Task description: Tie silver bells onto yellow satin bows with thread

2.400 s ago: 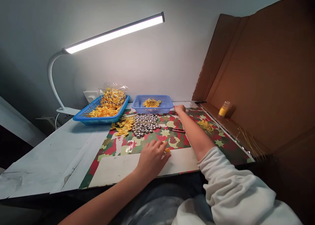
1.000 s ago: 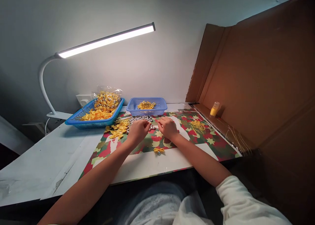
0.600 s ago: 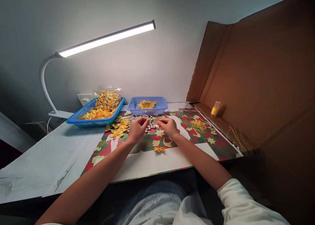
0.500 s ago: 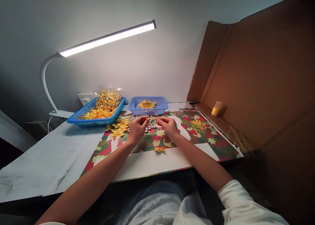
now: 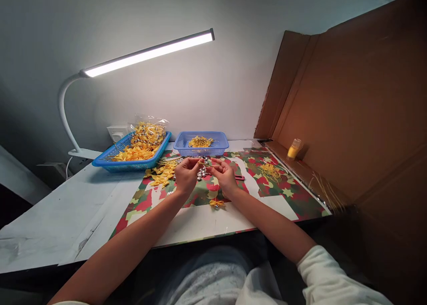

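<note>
My left hand (image 5: 187,175) and my right hand (image 5: 224,176) meet over the middle of the patterned mat (image 5: 196,201), fingertips pinched. Between them runs a thin yellow cord (image 5: 206,164), gripped by both. Below my right hand hangs or lies a yellow bow with a silver bell (image 5: 216,205), near the mat's white front strip; a faint strand rises from it toward my fingers. Behind my hands lie loose silver bells (image 5: 201,173), partly hidden. To the left of my left hand is a pile of yellow bows (image 5: 162,173).
A blue basket (image 5: 133,164) heaped with yellow bows stands back left, a smaller blue basket (image 5: 202,152) behind my hands. Right are loose yellow cords (image 5: 271,171), a small yellow-filled bottle (image 5: 293,149) and a cardboard wall (image 5: 350,95). A lamp (image 5: 150,52) arches above.
My fingertips have shifted on the cord, and my right hand's fingers are bent differently. A pink-red tool now shows more beside my right hand. The bow and bell stay almost in place.
</note>
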{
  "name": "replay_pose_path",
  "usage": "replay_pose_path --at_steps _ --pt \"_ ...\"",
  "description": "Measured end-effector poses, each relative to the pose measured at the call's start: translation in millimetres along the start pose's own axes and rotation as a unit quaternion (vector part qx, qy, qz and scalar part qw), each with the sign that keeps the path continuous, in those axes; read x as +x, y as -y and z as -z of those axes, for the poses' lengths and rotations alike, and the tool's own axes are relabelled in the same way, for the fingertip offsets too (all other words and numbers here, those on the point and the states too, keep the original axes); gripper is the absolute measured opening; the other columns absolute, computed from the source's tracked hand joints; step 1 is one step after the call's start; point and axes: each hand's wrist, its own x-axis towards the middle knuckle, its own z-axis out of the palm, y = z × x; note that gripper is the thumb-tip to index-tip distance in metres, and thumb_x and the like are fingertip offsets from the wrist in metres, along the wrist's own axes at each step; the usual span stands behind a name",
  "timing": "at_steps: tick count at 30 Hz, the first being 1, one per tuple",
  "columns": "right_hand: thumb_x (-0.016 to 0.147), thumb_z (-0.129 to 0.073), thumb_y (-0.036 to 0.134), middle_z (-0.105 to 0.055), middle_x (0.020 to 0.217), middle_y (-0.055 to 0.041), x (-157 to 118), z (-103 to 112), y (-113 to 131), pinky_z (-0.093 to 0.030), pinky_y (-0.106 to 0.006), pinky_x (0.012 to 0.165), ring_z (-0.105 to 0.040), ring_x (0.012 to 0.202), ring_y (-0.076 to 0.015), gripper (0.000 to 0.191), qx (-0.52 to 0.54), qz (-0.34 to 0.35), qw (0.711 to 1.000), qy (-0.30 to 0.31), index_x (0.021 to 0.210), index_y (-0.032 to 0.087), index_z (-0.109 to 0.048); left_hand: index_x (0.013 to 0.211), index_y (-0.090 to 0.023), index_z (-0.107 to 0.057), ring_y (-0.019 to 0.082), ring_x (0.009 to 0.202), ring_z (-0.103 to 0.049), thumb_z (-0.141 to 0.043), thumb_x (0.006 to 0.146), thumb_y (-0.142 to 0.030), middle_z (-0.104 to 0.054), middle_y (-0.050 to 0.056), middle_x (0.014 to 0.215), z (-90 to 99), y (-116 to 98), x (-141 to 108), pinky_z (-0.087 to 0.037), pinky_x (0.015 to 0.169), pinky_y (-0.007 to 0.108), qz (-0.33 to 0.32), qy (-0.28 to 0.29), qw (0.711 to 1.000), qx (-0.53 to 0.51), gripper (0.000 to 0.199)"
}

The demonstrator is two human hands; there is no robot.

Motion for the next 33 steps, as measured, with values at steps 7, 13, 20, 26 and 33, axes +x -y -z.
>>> replay_pose_path --at_steps 7,13,20,26,33 --pt "0.054 -0.085 0.035 -0.070 0.066 0.0005 -4.7 -3.9 4.6 -0.053 -0.034 0.077 -0.068 0.069 -0.0165 0.033 0.018 -0.012 1.000 -0.014 0.071 0.019 -0.062 0.071 -0.014 -0.069 0.014 0.056 -0.063 -0.078 0.063 -0.038 -0.070 0.003 0.062 1.4 -3.5 0.7 -0.048 0.053 0.023 -0.020 -0.017 0.999 0.022 0.027" --pt "0.044 -0.089 0.025 -0.073 0.076 -0.0010 -5.5 -5.7 2.4 -0.052 -0.029 0.080 -0.067 0.075 -0.0142 0.030 0.111 -0.102 0.987 -0.047 0.066 0.018 -0.069 0.070 -0.014 -0.069 0.013 0.055 -0.061 -0.078 0.063 -0.041 -0.069 0.003 0.062 -2.4 -5.3 -5.8 -0.047 0.051 0.023 -0.031 -0.009 0.999 0.015 0.030" --pt "0.044 -0.089 0.022 -0.072 0.071 0.0006 -8.4 -9.7 7.0 -0.054 -0.025 0.078 -0.066 0.074 -0.0119 0.029 0.174 -0.133 0.974 -0.052 0.064 0.018 -0.069 0.071 -0.014 -0.068 0.013 0.053 -0.060 -0.077 0.065 -0.044 -0.069 0.003 0.062 -5.2 -7.2 -10.6 -0.046 0.048 0.023 -0.042 0.008 0.999 0.003 0.032" --pt "0.047 -0.088 0.027 -0.069 0.066 0.0014 -8.1 -7.4 11.8 -0.053 -0.028 0.077 -0.063 0.068 -0.0115 0.026 0.120 -0.089 0.988 -0.047 0.063 0.018 -0.070 0.072 -0.016 -0.067 0.012 0.052 -0.059 -0.074 0.070 -0.038 -0.067 0.001 0.062 -0.5 -8.1 -15.0 -0.045 0.047 0.022 -0.067 0.057 0.995 0.043 0.023" --pt "0.049 -0.087 0.034 -0.069 0.065 0.0006 -5.5 -3.0 15.8 -0.050 -0.032 0.073 -0.062 0.066 -0.0142 0.027 0.050 0.006 0.997 -0.056 0.061 0.019 -0.067 0.074 -0.017 -0.067 0.013 0.059 -0.062 -0.069 0.077 -0.037 -0.068 0.003 0.069 6.1 -6.6 -14.5 -0.049 0.052 0.023 -0.104 0.138 0.981 0.092 0.020"
